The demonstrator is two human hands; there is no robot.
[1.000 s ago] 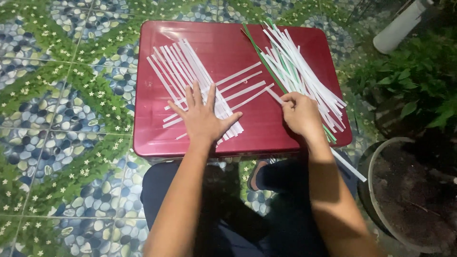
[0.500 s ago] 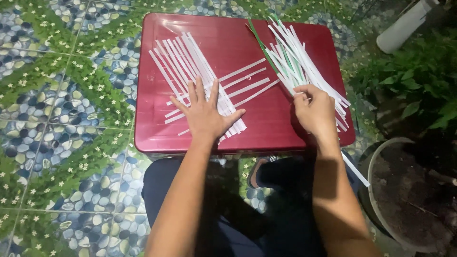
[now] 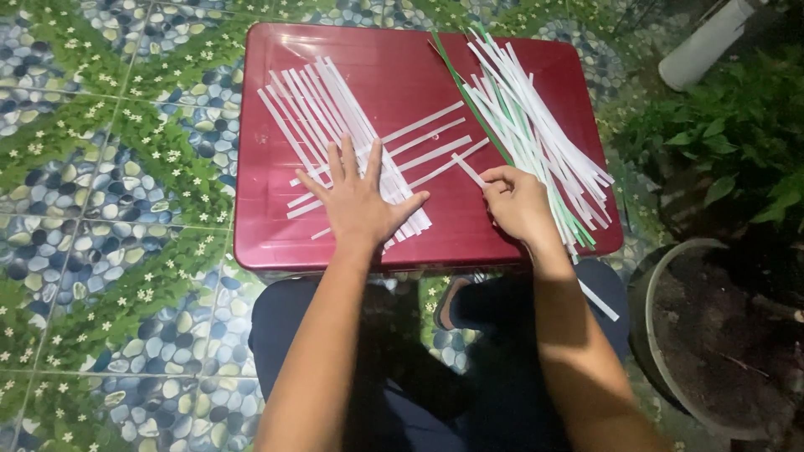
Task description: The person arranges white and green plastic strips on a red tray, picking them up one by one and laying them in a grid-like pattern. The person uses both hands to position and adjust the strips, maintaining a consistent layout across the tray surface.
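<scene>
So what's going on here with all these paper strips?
A person sits at a red table weaving white strips. The left hand lies flat on the crossed strips, pinning them down. The right hand pinches the end of a single strip. A loose pile of white and green strips lies on the table's right side.

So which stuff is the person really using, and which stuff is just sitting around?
In use:
- left hand, flat on the crossed white strips
- right hand, pinching one white strip
- loose pile of white and green strips
- red table

Just lying about:
- plant pot
- leafy plant
- white pipe
</scene>
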